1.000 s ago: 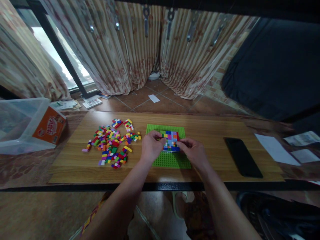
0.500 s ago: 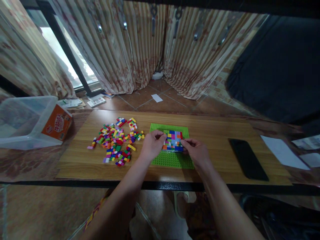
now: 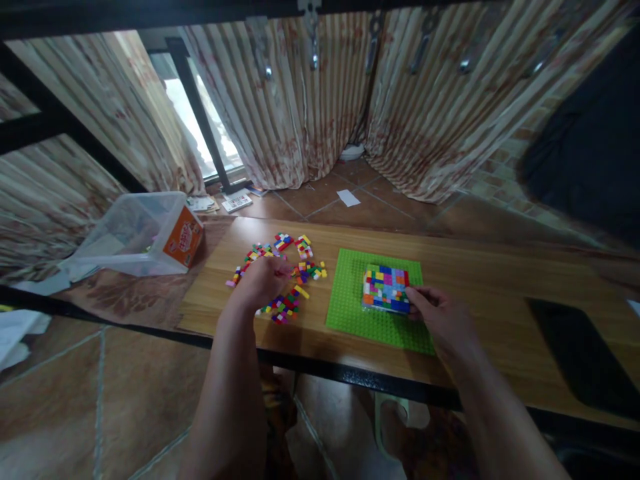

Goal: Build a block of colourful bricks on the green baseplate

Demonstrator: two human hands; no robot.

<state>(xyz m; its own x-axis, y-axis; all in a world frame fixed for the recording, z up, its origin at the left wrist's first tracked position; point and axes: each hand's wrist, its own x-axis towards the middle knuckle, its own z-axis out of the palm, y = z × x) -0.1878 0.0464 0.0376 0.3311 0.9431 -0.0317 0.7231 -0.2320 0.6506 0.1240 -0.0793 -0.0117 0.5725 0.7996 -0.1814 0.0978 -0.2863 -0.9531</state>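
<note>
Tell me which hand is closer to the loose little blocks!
The left. The left hand is at the loose blocks, hiding some; the right hand is farther away, at the right edge of the block build.

Bare hands point(image 3: 264, 281) and forearms point(image 3: 227, 393), dark patterned legwear point(image 3: 433, 443), pale slipper point(image 3: 417, 415) below

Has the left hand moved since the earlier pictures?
Yes: against the green baseplate, the left hand has moved left, from the baseplate's left part to over the loose bricks.
</note>
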